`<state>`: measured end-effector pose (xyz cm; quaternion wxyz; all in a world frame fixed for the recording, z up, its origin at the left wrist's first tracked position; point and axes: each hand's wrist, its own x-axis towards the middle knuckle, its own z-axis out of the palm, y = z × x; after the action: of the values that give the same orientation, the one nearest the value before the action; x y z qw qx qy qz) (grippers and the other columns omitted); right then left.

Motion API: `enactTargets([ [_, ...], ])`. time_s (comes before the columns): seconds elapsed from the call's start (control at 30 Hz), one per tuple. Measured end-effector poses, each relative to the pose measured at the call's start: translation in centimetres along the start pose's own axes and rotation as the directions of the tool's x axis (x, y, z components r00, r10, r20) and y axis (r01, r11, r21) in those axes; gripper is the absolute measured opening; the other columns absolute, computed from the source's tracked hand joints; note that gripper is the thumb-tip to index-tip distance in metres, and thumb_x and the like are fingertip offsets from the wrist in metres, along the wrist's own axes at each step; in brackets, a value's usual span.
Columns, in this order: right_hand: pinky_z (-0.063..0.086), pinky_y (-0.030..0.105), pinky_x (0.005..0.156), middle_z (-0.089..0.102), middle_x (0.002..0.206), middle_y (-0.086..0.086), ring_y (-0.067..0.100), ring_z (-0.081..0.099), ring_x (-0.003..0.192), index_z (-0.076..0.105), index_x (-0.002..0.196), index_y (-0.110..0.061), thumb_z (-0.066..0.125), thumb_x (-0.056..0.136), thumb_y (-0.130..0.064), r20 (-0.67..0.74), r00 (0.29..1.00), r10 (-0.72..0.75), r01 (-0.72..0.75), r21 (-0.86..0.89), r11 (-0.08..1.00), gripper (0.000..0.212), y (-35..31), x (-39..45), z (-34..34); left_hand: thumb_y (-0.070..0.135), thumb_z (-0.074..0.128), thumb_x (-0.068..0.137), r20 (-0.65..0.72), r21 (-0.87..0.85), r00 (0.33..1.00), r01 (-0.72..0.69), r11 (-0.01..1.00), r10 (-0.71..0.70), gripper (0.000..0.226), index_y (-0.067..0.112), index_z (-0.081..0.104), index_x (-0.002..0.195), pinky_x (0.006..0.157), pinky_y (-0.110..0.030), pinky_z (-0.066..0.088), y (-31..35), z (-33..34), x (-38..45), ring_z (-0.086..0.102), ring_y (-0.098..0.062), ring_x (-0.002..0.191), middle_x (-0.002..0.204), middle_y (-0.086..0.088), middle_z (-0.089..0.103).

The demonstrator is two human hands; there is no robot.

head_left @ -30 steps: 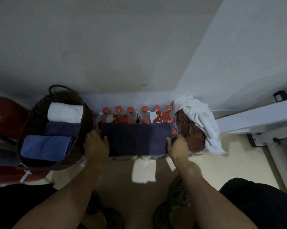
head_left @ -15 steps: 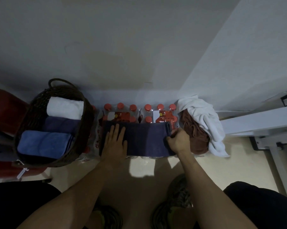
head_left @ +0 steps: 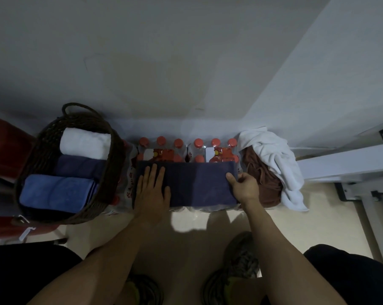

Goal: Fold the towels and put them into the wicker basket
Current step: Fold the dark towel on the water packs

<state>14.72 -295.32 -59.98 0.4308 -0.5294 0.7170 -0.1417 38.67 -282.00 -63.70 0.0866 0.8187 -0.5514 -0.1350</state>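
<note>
A dark navy towel (head_left: 197, 183), folded into a long strip, lies on top of packs of red-capped bottles (head_left: 186, 148). My left hand (head_left: 153, 190) presses flat on its left part with straight fingers. My right hand (head_left: 243, 188) pinches the towel's right end, thumb on top. To the left stands the dark wicker basket (head_left: 40, 155) holding a white folded towel (head_left: 84, 146), a dark blue one (head_left: 80, 168) and a lighter blue one (head_left: 56, 192). An unfolded brown towel (head_left: 265, 183) and a white towel (head_left: 280, 159) are heaped at the right.
A wall rises right behind the bottles. A red rounded object (head_left: 3, 148) sits left of the basket. A white frame with a metal leg (head_left: 349, 168) stands at the right. My shoes (head_left: 239, 267) are on the pale floor below.
My left hand moved from the towel's left edge onto its top and now lies flat. My right hand shifted to pinch the right end. The towel stayed on the bottles.
</note>
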Motion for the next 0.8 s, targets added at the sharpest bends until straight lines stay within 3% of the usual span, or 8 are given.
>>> enactTargets([
  [0.17,0.039,0.033,0.072,0.06,0.09,0.014,0.034,0.058,0.088,0.052,0.096,-0.003,0.057,0.098,-0.029,-0.096,0.99,-0.104,0.093,-0.111,0.989,0.026,-1.3,-0.5,0.6,0.038,0.021,0.097,-0.03,-0.008,1.0,-0.007,1.0,0.007,0.06,0.014,0.029,0.151,0.12,-0.045,0.016,-0.3,0.0,0.3,0.018,-0.027,0.147,0.158,-0.012,0.025],
  [0.37,0.037,0.03,0.065,0.055,0.073,-0.002,0.027,0.056,0.071,0.05,0.092,-0.012,0.05,0.099,-0.036,-0.222,0.959,-0.175,0.157,-0.097,0.983,0.025,-0.6,-1.1,0.4,0.038,0.014,0.099,0.015,0.091,1.0,-0.018,0.996,0.017,0.06,0.014,0.019,0.154,0.12,-0.045,0.013,-0.2,0.1,-0.1,0.011,-0.027,0.149,0.16,-0.012,0.016],
  [0.5,0.048,0.041,0.074,0.066,0.092,0.017,0.039,0.062,0.086,0.049,0.096,-0.012,0.046,0.1,-0.039,-0.234,0.972,-0.028,-0.018,-0.192,0.981,0.028,1.6,-1.1,-0.4,0.041,0.014,0.099,0.06,0.141,0.991,-0.123,0.982,0.116,0.06,0.017,0.017,0.154,0.12,-0.047,0.007,0.9,0.8,-0.6,0.009,-0.027,0.149,0.161,-0.01,0.013],
  [0.57,0.048,0.042,0.077,0.067,0.097,0.018,0.039,0.062,0.088,0.048,0.097,-0.014,0.046,0.101,-0.039,-0.235,0.972,-0.008,-0.042,-0.209,0.977,0.026,1.5,-1.2,-0.7,0.041,0.017,0.1,0.064,0.134,0.99,-0.134,0.982,0.127,0.059,0.016,0.016,0.154,0.12,-0.048,0.008,1.3,1.1,-0.8,0.009,-0.027,0.149,0.161,-0.011,0.012],
  [0.7,0.039,0.032,0.071,0.068,0.093,0.016,0.038,0.064,0.087,0.051,0.089,-0.012,0.055,0.098,-0.034,-0.284,0.95,-0.132,0.06,-0.249,0.967,0.024,-0.6,-1.0,-1.9,0.042,0.018,0.099,0.137,0.103,0.985,-0.123,0.987,0.108,0.061,0.016,0.012,0.154,0.121,-0.046,0.004,1.3,0.9,-0.3,0.003,-0.026,0.149,0.161,-0.009,0.007],
  [0.8,0.037,0.029,0.068,0.07,0.091,0.018,0.037,0.065,0.088,0.063,0.094,-0.002,0.061,0.095,-0.031,-0.176,0.956,-0.234,0.155,-0.374,0.914,0.029,-3.5,-1.0,-3.3,0.037,0.035,0.1,0.135,-0.074,0.984,-0.104,0.992,0.114,0.059,0.02,0.019,0.154,0.121,-0.04,-0.002,1.5,0.1,0.2,0.002,-0.022,0.15,0.162,-0.004,0.008],
])
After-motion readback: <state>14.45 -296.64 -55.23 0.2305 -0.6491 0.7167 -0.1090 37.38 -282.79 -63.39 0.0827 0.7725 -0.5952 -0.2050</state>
